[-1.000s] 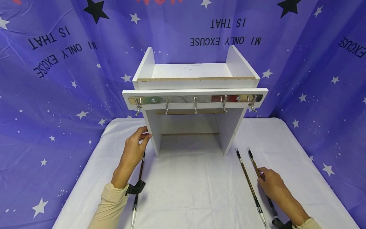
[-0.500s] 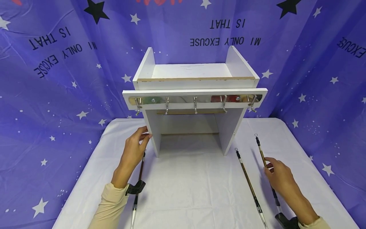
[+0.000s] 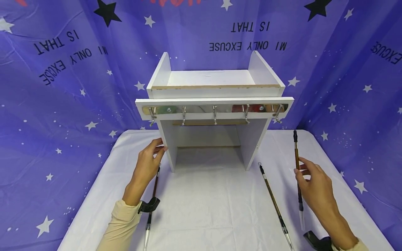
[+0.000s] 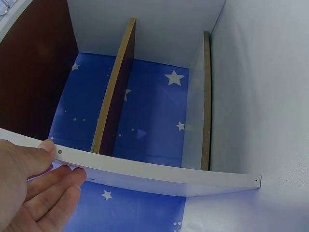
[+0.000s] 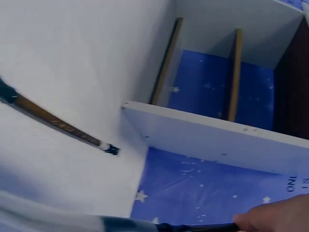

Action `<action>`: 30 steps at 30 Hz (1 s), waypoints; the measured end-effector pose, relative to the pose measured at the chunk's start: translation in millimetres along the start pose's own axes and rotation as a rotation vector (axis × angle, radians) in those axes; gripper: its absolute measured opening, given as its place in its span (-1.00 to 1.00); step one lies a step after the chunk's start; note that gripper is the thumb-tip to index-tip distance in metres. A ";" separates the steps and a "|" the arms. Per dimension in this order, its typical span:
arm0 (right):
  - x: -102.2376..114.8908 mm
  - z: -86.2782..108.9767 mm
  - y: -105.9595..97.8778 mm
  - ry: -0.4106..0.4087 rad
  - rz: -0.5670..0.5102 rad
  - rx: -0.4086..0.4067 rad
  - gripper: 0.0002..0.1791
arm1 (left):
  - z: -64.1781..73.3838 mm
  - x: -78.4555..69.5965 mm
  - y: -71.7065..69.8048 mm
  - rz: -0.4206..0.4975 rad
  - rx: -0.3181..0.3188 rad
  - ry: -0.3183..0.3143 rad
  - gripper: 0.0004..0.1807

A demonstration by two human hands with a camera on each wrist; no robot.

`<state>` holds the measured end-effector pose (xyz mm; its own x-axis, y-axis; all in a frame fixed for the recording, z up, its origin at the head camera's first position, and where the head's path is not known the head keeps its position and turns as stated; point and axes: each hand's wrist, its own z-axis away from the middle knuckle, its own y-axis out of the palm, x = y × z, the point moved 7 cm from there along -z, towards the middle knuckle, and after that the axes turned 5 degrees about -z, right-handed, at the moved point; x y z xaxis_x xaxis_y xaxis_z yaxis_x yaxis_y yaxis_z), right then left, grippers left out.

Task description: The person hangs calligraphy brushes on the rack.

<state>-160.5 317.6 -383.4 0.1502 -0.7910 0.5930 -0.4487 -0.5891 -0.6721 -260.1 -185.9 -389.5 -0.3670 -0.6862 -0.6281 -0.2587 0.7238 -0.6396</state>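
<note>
A white wooden shelf rack (image 3: 188, 92) stands on the table, with a metal hook rail (image 3: 201, 109) across its front. My left hand (image 3: 145, 170) pinches the front edge of its left side panel; the left wrist view has the thumb (image 4: 41, 157) on that edge and fingers behind it. To the right of the rack, my right hand (image 3: 318, 186) holds a calligraphy brush (image 3: 297, 157) by its brown handle, its clear-capped end toward me. Another calligraphy brush (image 3: 272, 197) lies between that hand and the rack. A third brush (image 3: 155, 184) lies under my left wrist, partly hidden.
A white cloth (image 3: 216, 205) covers the table. Behind and at both sides hangs a purple curtain (image 3: 194, 35) with stars and lettering. Inside the rack, the left wrist view shows boards, one a wood-edged divider (image 4: 113, 87).
My right hand has lifted the brush off the cloth and carried it forward and right, turning it nearly straight away from me. My left hand keeps its place on the rack.
</note>
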 end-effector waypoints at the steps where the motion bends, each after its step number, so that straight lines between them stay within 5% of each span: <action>1: 3.1 -0.7 -3.0 0.008 -0.009 -0.014 -0.50 | 0.0 0.2 0.1 0.000 0.000 -0.002 -0.68; 14: 40.3 1.2 -26.2 0.006 -0.101 -0.198 -0.42 | -1.2 1.8 1.4 0.010 0.000 -0.015 -0.67; 30: 97.0 8.6 -24.2 -0.179 -0.234 -0.222 -0.31 | -0.2 0.1 0.5 -0.008 -0.001 -0.008 -0.68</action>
<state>-127.5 253.7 -313.4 0.4145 -0.6670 0.6191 -0.5609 -0.7230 -0.4033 -260.5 -185.6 -389.8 -0.3577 -0.6928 -0.6262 -0.2623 0.7181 -0.6446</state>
